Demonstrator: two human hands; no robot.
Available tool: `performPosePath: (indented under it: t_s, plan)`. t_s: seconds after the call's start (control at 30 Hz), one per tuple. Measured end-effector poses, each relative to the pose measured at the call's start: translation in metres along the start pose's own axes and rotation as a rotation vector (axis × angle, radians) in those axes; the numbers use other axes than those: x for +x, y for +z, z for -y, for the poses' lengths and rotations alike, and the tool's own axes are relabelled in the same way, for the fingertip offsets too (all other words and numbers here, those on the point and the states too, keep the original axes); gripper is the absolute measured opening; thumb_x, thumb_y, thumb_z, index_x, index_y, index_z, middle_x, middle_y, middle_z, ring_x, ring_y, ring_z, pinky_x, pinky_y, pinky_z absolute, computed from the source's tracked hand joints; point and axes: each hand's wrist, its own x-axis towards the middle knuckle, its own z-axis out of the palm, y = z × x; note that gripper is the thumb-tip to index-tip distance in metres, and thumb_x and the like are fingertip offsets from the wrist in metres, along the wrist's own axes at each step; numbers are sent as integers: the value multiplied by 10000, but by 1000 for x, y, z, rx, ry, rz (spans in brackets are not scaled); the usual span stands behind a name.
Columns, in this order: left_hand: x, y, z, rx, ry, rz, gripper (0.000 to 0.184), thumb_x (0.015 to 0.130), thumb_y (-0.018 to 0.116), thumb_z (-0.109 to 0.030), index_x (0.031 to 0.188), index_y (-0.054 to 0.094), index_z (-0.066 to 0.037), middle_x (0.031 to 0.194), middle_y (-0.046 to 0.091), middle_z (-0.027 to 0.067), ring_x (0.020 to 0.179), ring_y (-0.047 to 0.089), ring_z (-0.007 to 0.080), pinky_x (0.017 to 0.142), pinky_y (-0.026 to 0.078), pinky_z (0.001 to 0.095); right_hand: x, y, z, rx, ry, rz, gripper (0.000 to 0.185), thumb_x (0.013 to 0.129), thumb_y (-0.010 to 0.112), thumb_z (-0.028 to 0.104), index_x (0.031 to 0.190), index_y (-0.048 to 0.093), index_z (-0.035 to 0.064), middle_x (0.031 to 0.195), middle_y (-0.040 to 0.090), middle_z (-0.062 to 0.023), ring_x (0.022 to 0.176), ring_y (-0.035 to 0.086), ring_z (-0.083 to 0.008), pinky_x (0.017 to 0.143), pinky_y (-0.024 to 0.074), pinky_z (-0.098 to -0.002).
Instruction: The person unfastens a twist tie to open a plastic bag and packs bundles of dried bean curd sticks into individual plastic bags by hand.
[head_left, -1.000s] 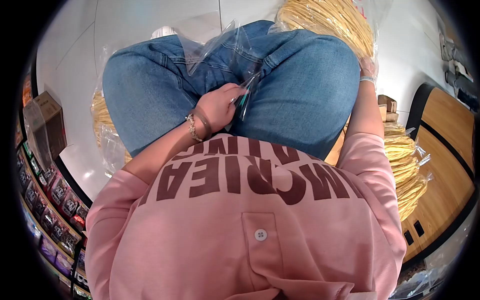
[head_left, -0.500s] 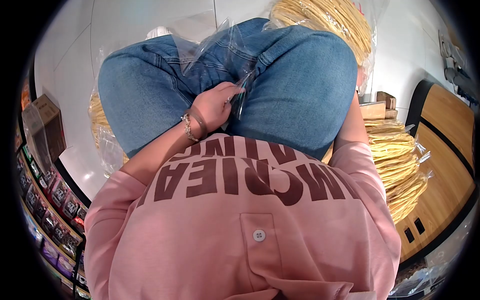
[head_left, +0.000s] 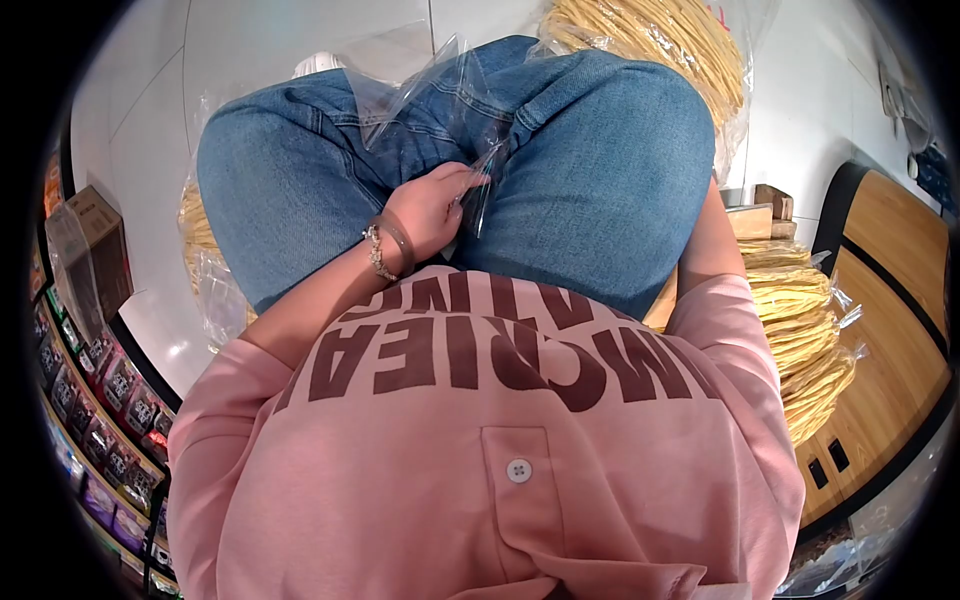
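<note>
My left hand [head_left: 428, 212] is closed on the gathered edge of a clear plastic bag [head_left: 400, 100], between my thighs. The bag's film spreads upward over my jeans. My right forearm [head_left: 705, 235] runs down beside my right knee, and the hand itself is hidden behind the leg. Nearest to it lies a large clear bag of long yellow dried sticks [head_left: 660, 50], which look like dried bean curd sticks. Whether my right hand touches that bag cannot be seen.
More bagged bundles of yellow sticks [head_left: 800, 330] are stacked at my right, beside a wood-topped unit [head_left: 890, 300] with black edging. Another bagged bundle [head_left: 197, 225] shows past my left knee. At far left are a cardboard box [head_left: 95, 245] and shelves of packaged goods [head_left: 100, 430].
My right forearm has shifted slightly, and the bit of right hand that showed past the knee is now hidden. The left hand and its plastic bag stay almost still.
</note>
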Motion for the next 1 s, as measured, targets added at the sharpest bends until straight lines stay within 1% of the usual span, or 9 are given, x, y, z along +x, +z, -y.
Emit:
performPosePath:
  t_s: [0.13,0.23,0.43,0.53,0.73,1.0]
  plan:
    - [0,2,2,1,13,-23,383,742,461,2,1093,553,-118,1077,545,64,826,587,270,745,486,342,-6,0,4,8,-12,12,354,815,541,246,999,580,-54,836,654,-132,803,618,-220,678,467,-348]
    - [-1,0,2,-19,0,-2,423,730,461,46,1116,550,-102,1102,543,81,817,589,261,737,479,317,-9,1,7,13,-22,23,354,815,542,245,1002,579,-53,831,654,-131,796,618,-219,672,467,-346]
    - [-1,0,2,-22,1,2,427,730,464,47,1117,549,-112,1103,540,74,772,587,245,712,478,312,-13,0,10,27,-38,40,354,814,544,244,1007,578,-51,822,653,-131,782,619,-215,661,468,-343]
    - [-2,1,4,-10,34,-18,423,734,458,42,1114,552,-118,1091,542,76,769,586,252,711,478,314,-12,-1,12,38,-50,53,354,814,545,243,1010,578,-50,817,653,-130,775,619,-214,656,468,-342]
    - [-2,3,5,42,77,-44,407,738,449,30,1100,557,-123,1047,550,72,769,581,267,690,476,321,-23,-5,17,70,-73,76,355,813,547,242,1016,577,-48,807,652,-130,761,620,-211,645,469,-339]
    - [-7,5,6,23,147,-125,370,733,452,26,1057,570,-109,972,547,69,715,568,259,645,465,331,-40,-24,26,198,-120,163,356,812,550,240,1023,575,-46,794,651,-129,742,621,-206,631,470,-335]
